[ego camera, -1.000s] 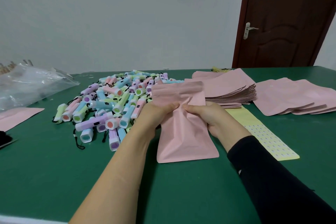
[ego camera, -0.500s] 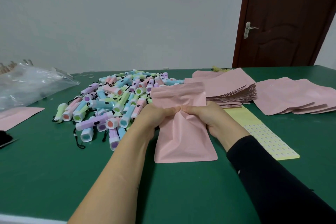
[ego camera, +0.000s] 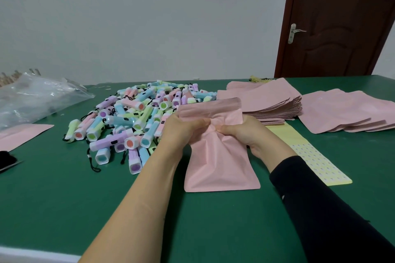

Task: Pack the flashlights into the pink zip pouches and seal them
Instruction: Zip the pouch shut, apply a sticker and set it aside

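A pink zip pouch (ego camera: 220, 168) stands tilted on the green table (ego camera: 64, 209) in the middle. My left hand (ego camera: 181, 130) and my right hand (ego camera: 245, 132) both grip it just below its mouth, bunching the material between them. The upper flap sticks up behind my fingers. Whatever is inside the pouch is hidden. A big heap of pastel flashlights (ego camera: 136, 121) with black wrist cords lies left of the pouch, touching my left hand's side.
A stack of flat pink pouches (ego camera: 273, 102) lies behind my right hand, another spread of pouches (ego camera: 346, 113) at far right. A yellow sticker sheet (ego camera: 310, 156) lies under my right wrist. A clear plastic bag (ego camera: 36, 98) and one loose pouch (ego camera: 19, 136) sit at left.
The two hands have drawn slightly closer together on the pouch neck, creasing it more. The pouch has barely shifted on the table.
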